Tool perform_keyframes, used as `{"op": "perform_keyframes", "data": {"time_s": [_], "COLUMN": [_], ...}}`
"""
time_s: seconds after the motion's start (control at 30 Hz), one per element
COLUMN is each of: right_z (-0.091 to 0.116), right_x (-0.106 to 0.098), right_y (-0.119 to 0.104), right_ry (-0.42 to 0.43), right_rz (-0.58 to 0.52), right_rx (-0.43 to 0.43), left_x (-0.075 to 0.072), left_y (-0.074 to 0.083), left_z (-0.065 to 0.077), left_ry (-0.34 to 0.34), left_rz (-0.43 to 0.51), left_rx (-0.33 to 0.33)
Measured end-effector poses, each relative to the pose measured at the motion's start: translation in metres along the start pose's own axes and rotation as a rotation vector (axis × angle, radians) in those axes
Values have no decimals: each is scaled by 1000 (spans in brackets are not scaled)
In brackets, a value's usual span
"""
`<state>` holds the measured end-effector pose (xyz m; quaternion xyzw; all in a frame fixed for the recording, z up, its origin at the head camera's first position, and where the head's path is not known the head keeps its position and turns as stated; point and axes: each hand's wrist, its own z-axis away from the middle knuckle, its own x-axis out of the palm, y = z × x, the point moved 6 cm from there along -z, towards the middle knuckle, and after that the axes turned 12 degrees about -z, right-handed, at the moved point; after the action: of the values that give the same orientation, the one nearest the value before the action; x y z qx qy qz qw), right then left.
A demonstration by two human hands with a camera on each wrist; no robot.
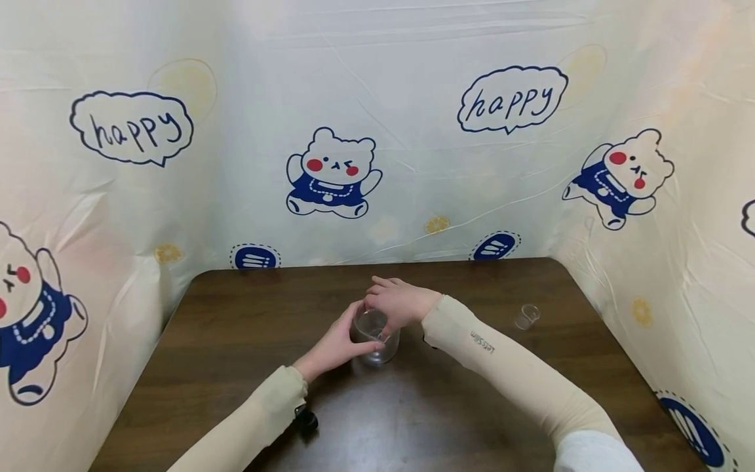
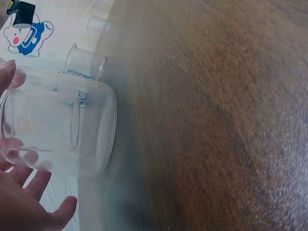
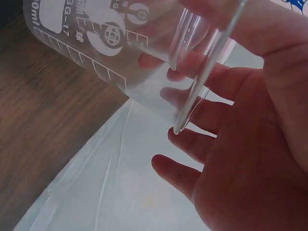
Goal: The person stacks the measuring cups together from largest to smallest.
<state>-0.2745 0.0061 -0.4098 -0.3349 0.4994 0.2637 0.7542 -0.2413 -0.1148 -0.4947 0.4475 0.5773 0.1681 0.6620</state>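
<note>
At the middle of the table, my left hand [image 1: 332, 344] is curled round a large clear glass beaker [image 1: 380, 356], thumb on the near side. My right hand [image 1: 404, 303] reaches over its mouth from the right. White graduation marks and a round logo show on the glass in the right wrist view. A smaller beaker [image 3: 186, 38] stands inside the large one, its rim just within the outer rim. The right thumb and fingers grip it at the top, the fingers partly seen through the glass. In the left wrist view the nested outline also shows through the large beaker's wall.
Two smaller glass beakers stand beyond the large one, a nearer beaker [image 2: 85, 63] and a farther beaker [image 2: 98, 24]. The brown wooden table [image 1: 472, 393] is bordered by pale curtains [image 1: 413, 85] printed with bears. A small black device [image 1: 307, 419] sits at my left wrist.
</note>
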Motion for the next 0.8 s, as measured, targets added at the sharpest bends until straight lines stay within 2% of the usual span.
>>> {"op": "perform_keyframes", "data": {"time_s": [0.23, 0.4, 0.8], "right_z": [-3, -4, -4], "right_x": [4, 4, 6], "right_y": [-1, -2, -4], "right_ry": [-8, -20, -7], "right_rz": [75, 86, 111], "right_rx": [52, 85, 94], "left_x": [0, 0, 2], "left_y": [1, 1, 1], "left_z": [0, 0, -1], "left_ry": [-4, -7, -12], "left_rz": [15, 32, 18], "left_rx": [-1, -9, -9]}}
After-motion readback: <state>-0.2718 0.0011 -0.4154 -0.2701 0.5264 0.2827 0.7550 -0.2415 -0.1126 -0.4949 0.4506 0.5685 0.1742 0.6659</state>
